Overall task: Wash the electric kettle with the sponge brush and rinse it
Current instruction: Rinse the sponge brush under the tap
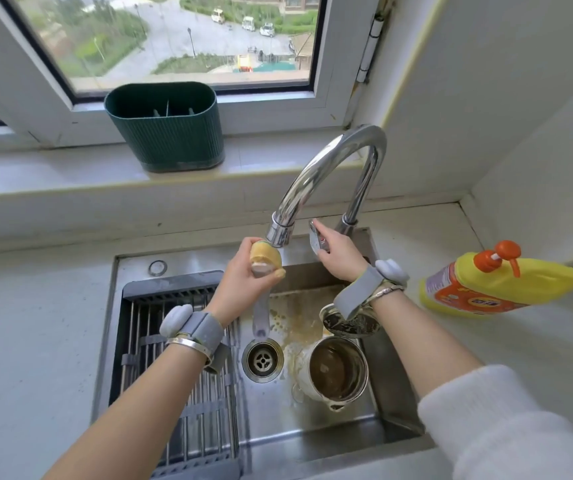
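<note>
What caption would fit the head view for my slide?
Left hand holds sponge brush under faucet; right hand grips the lever; open kettle waits in sink.

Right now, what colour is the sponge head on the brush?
Yellow; the sponge brush head shows best in the head view.

Yellow sponge brush (266, 259), green ribbed caddy (165, 128)

Light: we see soft, bright daylight that comes from the white-framed window (174, 39) behind the sink.
Shadows: we find them weak, with soft edges.
Glare: we notice bright reflections on the curved chrome tap (333, 168).
Distortion: we see straight lines bend near the edges, as the pale stone windowsill (53, 174).
Sharpness: we find the picture slightly soft overall.
</note>
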Tool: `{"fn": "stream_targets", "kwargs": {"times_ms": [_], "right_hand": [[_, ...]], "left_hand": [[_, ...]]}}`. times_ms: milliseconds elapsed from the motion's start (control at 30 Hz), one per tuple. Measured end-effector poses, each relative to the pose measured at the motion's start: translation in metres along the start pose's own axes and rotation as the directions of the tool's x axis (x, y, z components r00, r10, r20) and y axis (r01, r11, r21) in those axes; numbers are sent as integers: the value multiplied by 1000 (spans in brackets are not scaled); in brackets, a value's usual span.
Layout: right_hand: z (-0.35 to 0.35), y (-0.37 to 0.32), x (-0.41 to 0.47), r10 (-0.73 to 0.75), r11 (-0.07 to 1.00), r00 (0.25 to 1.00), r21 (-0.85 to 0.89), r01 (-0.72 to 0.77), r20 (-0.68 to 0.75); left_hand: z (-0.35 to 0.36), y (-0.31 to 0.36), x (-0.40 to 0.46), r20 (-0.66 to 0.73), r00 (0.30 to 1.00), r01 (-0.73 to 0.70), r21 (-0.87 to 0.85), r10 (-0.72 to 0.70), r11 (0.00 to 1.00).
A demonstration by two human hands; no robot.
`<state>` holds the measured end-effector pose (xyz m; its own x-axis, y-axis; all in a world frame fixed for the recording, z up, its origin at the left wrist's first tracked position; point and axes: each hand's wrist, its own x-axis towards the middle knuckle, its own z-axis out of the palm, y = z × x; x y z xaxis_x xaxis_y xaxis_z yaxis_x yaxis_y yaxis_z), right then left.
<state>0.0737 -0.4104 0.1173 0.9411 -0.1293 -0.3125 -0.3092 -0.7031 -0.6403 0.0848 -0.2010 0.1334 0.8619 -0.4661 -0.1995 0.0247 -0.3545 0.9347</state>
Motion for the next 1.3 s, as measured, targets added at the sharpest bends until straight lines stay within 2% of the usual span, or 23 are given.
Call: {"fn": "stream_targets", "kwargs": {"times_ms": [267, 433, 567, 667, 833, 1000, 1300], "right_hand": [[9, 1, -7, -46, 997, 998, -66, 48, 32], [15, -3, -20, 9, 1000, 1000, -10, -9, -30], [10, -3, -26, 33, 999, 998, -2, -33, -47], [8, -1, -29, 69, 995, 996, 74, -66, -49], [8, 1, -27, 87, 992, 995, 101, -82, -47], [9, 3, -23, 94, 993, 995, 69, -91, -44], [9, 6, -10, 90, 996, 996, 27, -89, -3]], "left_hand": [[4, -3, -7, -14, 1000, -18, -13, 18, 1000], [3, -7, -10, -8, 1000, -7, -12, 7, 1000], [7, -5, -14, 46, 997, -68, 117, 63, 991], [9, -6, -19, 88, 989, -125, 111, 116, 986], [9, -6, -16, 38, 988, -150, 83, 147, 985], [7, -6, -12, 54, 996, -61, -94, 67, 994], [14, -18, -4, 96, 995, -5, -37, 9, 999]]}}
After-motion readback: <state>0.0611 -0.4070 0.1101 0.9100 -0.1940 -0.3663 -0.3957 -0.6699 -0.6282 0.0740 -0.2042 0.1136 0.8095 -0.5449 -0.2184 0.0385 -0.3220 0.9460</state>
